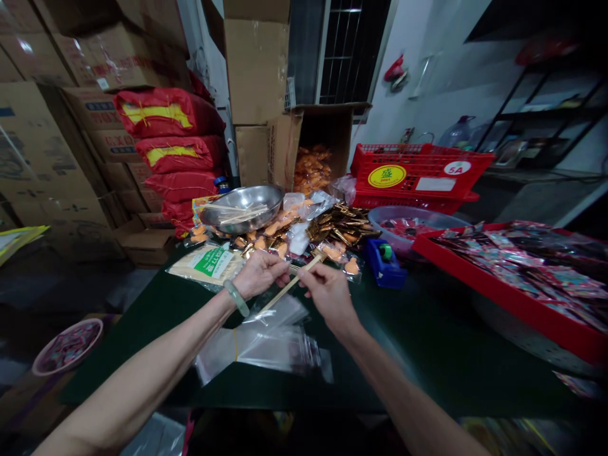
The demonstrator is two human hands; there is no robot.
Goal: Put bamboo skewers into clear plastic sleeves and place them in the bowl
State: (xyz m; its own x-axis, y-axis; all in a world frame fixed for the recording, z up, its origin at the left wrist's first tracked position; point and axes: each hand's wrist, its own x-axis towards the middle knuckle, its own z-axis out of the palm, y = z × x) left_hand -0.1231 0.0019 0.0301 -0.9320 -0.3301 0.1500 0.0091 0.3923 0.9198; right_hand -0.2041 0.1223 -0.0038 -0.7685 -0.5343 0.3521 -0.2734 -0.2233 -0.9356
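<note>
My right hand (330,294) is closed in a pinch on a pale wooden stick (280,296), which slants down to the left over the clear plastic bags. Close beside it, my left hand (261,272), with a green bangle at the wrist, is also pinched shut. What its fingertips hold is too small to make out. Below the hands lies a stack of clear plastic bags (270,345), with a yellow band across it. A pack with a green label (204,263) lies left of my left hand. Orange figure-shaped pieces (351,266) and gold packets (339,225) are heaped beyond the hands.
A metal bowl (259,209) with sticks stands at the back left. A blue tape dispenser (386,269), a clear basin (413,221) and a red tray of packets (465,272) are on the right. Red crates (413,168) and an open carton (285,149) stand behind.
</note>
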